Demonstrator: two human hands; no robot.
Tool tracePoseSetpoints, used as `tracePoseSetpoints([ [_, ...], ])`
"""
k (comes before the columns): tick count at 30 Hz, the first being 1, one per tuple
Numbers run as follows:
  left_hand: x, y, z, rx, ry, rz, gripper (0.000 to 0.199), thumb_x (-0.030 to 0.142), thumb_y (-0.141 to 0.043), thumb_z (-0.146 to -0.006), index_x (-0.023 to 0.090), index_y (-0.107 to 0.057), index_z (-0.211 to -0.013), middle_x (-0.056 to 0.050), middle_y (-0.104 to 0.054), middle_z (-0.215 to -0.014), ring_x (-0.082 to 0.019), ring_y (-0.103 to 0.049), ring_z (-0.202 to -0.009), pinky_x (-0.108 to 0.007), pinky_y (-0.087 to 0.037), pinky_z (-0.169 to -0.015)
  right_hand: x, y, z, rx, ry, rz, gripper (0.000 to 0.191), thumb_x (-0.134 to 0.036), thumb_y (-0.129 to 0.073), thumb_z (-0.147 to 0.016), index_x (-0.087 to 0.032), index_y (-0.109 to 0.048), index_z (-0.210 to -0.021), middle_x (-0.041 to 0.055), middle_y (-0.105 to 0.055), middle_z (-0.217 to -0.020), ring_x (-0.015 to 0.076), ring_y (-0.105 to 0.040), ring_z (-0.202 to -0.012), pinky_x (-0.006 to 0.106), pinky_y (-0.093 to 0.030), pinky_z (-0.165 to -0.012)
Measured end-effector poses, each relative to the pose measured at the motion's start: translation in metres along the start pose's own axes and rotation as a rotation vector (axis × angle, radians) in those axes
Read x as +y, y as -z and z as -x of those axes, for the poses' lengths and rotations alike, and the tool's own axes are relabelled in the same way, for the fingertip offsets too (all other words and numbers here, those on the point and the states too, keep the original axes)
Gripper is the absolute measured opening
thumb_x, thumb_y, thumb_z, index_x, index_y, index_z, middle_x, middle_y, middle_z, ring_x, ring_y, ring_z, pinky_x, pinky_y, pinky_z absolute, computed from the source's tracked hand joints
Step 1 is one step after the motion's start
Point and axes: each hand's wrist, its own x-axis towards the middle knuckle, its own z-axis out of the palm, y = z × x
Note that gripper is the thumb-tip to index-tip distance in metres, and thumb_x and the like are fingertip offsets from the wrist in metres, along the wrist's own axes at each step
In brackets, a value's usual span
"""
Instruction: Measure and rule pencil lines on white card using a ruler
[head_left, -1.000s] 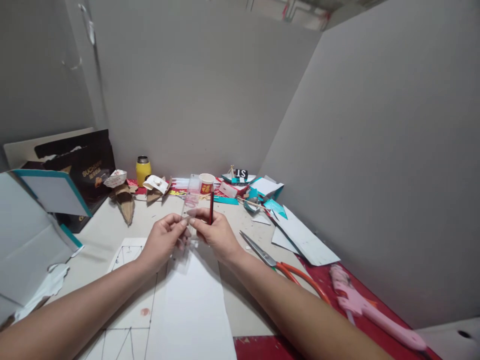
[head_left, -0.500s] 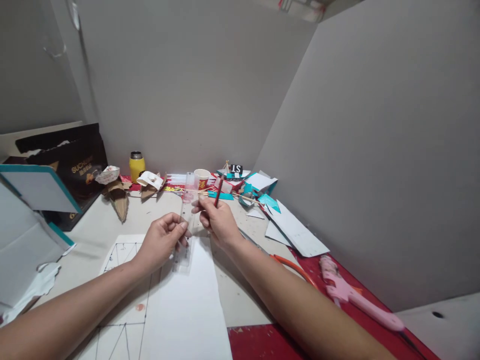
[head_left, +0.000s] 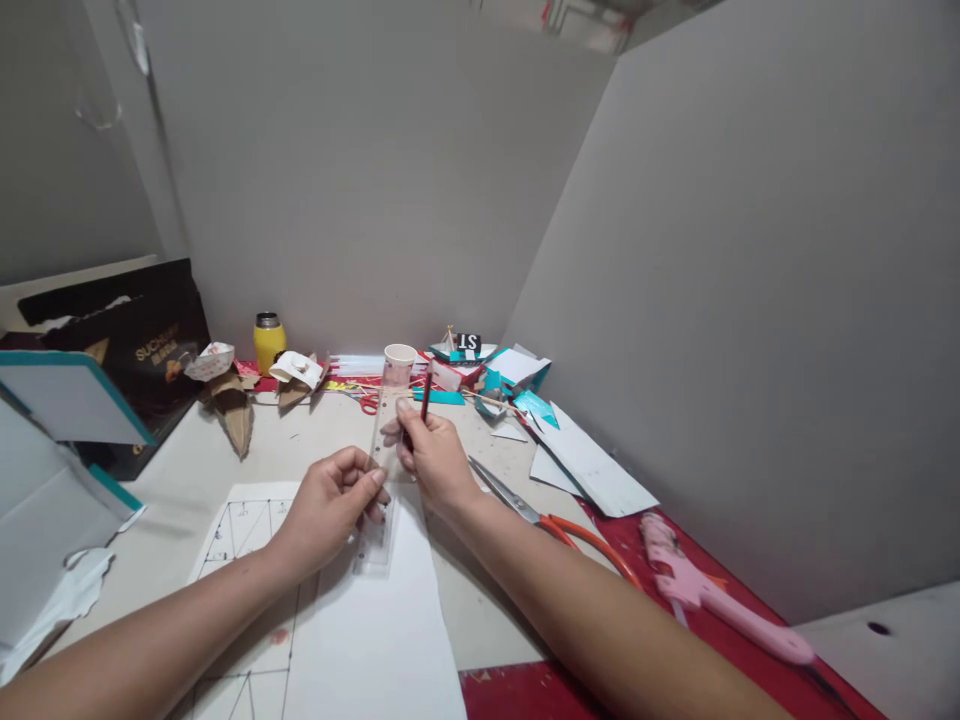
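My left hand (head_left: 330,505) pinches the clear ruler (head_left: 385,456) over the white sheet (head_left: 375,640); my right hand (head_left: 438,458) grips a pencil (head_left: 427,393), partly hidden. What the paper cup (head_left: 400,354) holds, I can't make out.

A clear, straight ruler (head_left: 382,448) is held lengthwise toward the back, its near end over a white sheet (head_left: 382,640). A slim, dark red pencil (head_left: 427,392) points nearly upright, just right of the ruler.
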Motion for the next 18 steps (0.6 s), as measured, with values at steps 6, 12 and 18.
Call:
tracePoseSetpoints([
  [6,-0.006,0.006,-0.008,0.09,-0.007,0.013,0.023,0.037,-0.059,-0.092,0.015,-0.061,-0.096,0.005,-0.06,-0.069,-0.008,-0.055,-0.052,-0.022,-0.046,-0.048,-0.012,-0.004,0.01,-0.118,-0.071,-0.046,0.032,-0.038,-0.076,-0.064,-0.014,-0.071,-0.085,0.0015,-0.068,-0.067,0.0032,-0.033,-0.038,0.019,-0.02,-0.036],
  [12,-0.005,0.003,-0.002,0.089,-0.024,0.041,0.07,0.035,-0.063,-0.087,0.02,-0.03,-0.147,0.002,-0.068,-0.077,-0.013,-0.062,-0.057,-0.022,-0.045,-0.047,-0.007,-0.008,0.015,-0.137,-0.108,-0.025,0.028,-0.033,-0.076,-0.062,-0.014,-0.071,-0.081,0.0026,-0.071,-0.07,0.003,-0.034,-0.039,0.018,-0.026,-0.037],
  [18,-0.004,-0.001,0.004,0.037,-0.041,0.016,0.077,0.035,-0.061,-0.086,0.017,-0.024,-0.151,0.002,-0.065,-0.074,-0.013,-0.062,-0.059,-0.022,-0.043,-0.049,-0.004,-0.004,0.009,-0.082,-0.058,-0.014,0.028,-0.041,-0.073,-0.067,-0.013,-0.067,-0.068,0.0012,-0.066,-0.062,0.003,-0.033,-0.037,0.018,-0.022,-0.034],
])
